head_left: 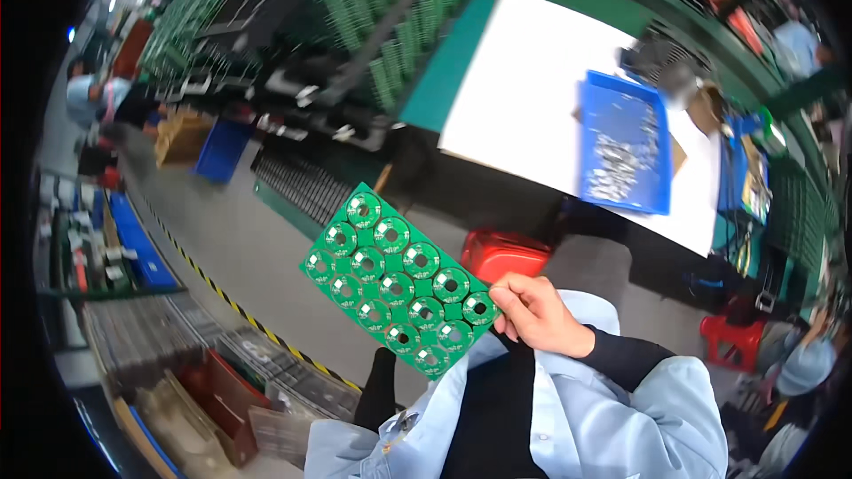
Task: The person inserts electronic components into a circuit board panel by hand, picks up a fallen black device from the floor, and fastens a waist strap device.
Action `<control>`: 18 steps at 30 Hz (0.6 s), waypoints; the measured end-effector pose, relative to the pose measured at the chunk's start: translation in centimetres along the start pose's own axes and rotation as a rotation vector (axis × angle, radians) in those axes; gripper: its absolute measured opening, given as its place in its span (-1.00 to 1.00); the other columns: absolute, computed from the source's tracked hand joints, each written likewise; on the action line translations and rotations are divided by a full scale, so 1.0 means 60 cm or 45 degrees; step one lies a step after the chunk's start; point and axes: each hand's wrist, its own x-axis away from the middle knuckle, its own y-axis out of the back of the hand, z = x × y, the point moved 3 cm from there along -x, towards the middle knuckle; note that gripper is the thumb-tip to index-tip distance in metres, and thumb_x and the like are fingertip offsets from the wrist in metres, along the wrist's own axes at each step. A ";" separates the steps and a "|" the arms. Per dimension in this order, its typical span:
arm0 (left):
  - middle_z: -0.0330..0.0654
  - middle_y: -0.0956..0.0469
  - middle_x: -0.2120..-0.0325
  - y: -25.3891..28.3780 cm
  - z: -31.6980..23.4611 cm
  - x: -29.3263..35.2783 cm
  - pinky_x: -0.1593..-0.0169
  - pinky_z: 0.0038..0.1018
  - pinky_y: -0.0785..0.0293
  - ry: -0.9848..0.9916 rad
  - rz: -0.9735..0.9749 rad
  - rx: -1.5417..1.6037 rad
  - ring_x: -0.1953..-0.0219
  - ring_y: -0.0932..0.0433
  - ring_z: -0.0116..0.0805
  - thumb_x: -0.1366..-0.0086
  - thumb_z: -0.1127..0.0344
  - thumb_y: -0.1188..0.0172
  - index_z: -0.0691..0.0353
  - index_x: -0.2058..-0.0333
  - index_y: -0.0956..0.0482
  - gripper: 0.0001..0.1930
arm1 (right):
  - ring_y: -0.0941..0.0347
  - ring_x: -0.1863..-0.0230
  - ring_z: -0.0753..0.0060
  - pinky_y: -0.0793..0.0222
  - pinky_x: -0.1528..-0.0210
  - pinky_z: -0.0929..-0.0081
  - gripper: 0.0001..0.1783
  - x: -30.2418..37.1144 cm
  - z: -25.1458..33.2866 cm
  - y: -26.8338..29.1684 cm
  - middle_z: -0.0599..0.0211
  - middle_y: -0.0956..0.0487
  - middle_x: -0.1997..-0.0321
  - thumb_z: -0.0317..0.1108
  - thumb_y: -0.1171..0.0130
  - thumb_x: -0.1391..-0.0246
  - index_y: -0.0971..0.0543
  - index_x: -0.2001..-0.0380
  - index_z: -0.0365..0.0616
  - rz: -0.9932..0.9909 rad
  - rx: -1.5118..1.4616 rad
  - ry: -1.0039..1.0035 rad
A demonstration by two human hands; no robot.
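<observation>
"Head view: where is the green panel (397, 286), please?"

"It is held in the air in front of the person's body, slanting across the view, above the grey floor (213, 239) and apart from the counter (524, 80). It carries round circuit boards, in three rows of five."

"And how is it held?"

"By one corner only. The right hand (532, 315) is clamped on this corner, with the thumb on the upper face and the fingers curled at the edge. I suppose this grip is chosen so that most of the round boards stay untouched and easy to see."

"What about the left hand?"

"I cannot tell its state, because it does not show."

"What lies farther away?"

"On the white top of the counter stands a blue tray (627, 93) with small shiny pieces (612, 168). Its raised walls probably keep them from scattering. A red stool (506, 255) is near the counter's front edge, perhaps to leave the passage free. Beyond, to the left of the counter, green racks (355, 9) stand; their narrow rows may serve to keep flat items separate."
</observation>
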 end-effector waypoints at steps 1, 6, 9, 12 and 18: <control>0.11 -0.60 0.07 0.023 -0.031 0.011 0.03 -0.14 -0.48 -0.037 -0.031 -0.010 0.05 -0.59 0.03 -0.29 0.07 -0.18 0.23 -0.17 -0.37 -0.45 | -0.40 0.68 0.71 -0.28 0.63 0.68 -0.73 0.009 0.007 0.025 0.40 -0.52 0.63 -0.34 0.06 -0.40 -0.48 0.38 -0.22 -0.045 -0.041 -0.007; 0.09 -0.61 0.07 0.023 -0.112 0.113 0.03 -0.16 -0.48 -0.074 -0.048 -0.071 0.06 -0.60 0.00 -0.30 0.06 -0.19 0.26 -0.16 -0.38 -0.45 | -0.40 0.66 0.72 -0.27 0.63 0.68 -0.74 0.078 0.038 0.156 0.41 -0.51 0.63 -0.35 0.04 -0.40 -0.46 0.39 -0.24 -0.200 -0.151 0.145; 0.06 -0.58 0.05 -0.014 -0.185 0.173 0.02 -0.21 -0.47 0.102 -0.029 -0.063 0.06 -0.57 -0.08 -0.28 0.06 -0.24 0.28 -0.16 -0.38 -0.42 | -0.39 0.71 0.69 -0.26 0.66 0.62 -0.73 0.096 0.053 0.228 0.37 -0.52 0.66 -0.35 0.01 -0.37 -0.48 0.41 -0.27 -0.298 -0.225 0.144; 0.01 -0.50 0.00 -0.039 -0.200 0.205 -0.04 -0.30 -0.41 -0.066 -0.172 -0.123 0.00 -0.49 -0.19 -0.30 0.17 -0.21 0.28 -0.16 -0.37 -0.48 | -0.39 0.70 0.69 -0.26 0.65 0.63 -0.75 0.101 0.055 0.293 0.38 -0.52 0.65 -0.36 0.01 -0.38 -0.48 0.38 -0.28 -0.424 -0.225 0.181; -0.10 -0.43 0.16 -0.071 -0.588 0.274 0.02 -0.39 -0.41 -0.582 -0.573 -0.096 0.14 -0.46 -0.26 -0.29 0.44 -0.07 0.22 0.02 -0.33 -0.71 | -0.34 0.69 0.71 -0.21 0.65 0.68 -0.75 0.089 0.046 0.375 0.37 -0.51 0.61 -0.35 0.05 -0.41 -0.48 0.32 -0.28 -0.672 -0.317 0.106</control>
